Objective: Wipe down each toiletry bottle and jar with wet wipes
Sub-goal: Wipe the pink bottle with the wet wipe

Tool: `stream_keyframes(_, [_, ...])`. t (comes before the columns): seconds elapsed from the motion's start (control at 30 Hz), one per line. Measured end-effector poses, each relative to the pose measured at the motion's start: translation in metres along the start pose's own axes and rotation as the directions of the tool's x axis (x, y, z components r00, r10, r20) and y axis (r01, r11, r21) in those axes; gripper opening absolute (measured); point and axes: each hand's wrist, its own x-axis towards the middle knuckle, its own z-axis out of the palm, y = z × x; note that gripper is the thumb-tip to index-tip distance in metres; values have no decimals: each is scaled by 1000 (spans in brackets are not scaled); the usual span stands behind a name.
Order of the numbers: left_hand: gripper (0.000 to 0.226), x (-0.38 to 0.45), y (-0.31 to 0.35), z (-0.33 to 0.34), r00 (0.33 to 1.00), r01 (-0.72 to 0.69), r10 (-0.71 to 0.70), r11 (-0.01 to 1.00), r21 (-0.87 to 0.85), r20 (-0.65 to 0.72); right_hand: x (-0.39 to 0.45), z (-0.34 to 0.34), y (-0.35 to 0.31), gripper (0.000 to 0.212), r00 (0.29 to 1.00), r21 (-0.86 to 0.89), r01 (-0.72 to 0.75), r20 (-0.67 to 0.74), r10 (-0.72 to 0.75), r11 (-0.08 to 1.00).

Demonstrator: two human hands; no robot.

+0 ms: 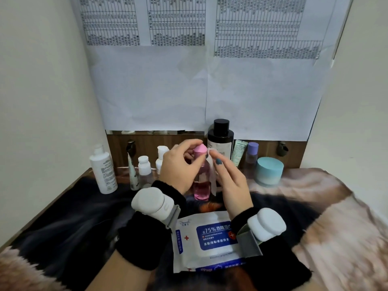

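Observation:
A clear bottle of pink liquid with a pink cap [202,189] stands upright at the middle of the table. My left hand [178,164] grips it near the cap, fingers curled around the neck. My right hand [230,183] presses a white wet wipe [212,179] against the bottle's right side, thumb and fingers pinching the wipe. The wet wipe pack [210,238], white with a blue label, lies flat in front of the bottle, between my wrists.
A tall white bottle [103,171], a slim tube [132,175] and two small white-capped bottles [144,171] stand at the left. A black-capped bottle [220,137], a green tube [238,152], a purple-capped bottle [252,156] and a teal jar [269,171] stand at the right.

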Motion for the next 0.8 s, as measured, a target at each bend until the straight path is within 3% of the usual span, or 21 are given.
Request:
stream_keyframes(0.2, [31,-5,-8,0,999,36,-37,987,-156,-8,0,4,10,33,998,-145,-19,54,27,989])
stream_keyframes(0.37, [40,-6,-15,1,996,75,-62,976,-202,69,1,4,15,35,996,-137,-86,25,91,987])
stream_keyframes(0.57, [41,-8,-15,3,997,71,-67,980,-188,27,-2,3,2,39,995,-66,36,97,-29,997])
stream_keyframes(0.8, [45,-13,-5,2,996,22,-4,981,-195,92,-7,3,-5,38,972,-237,232,97,-214,943])
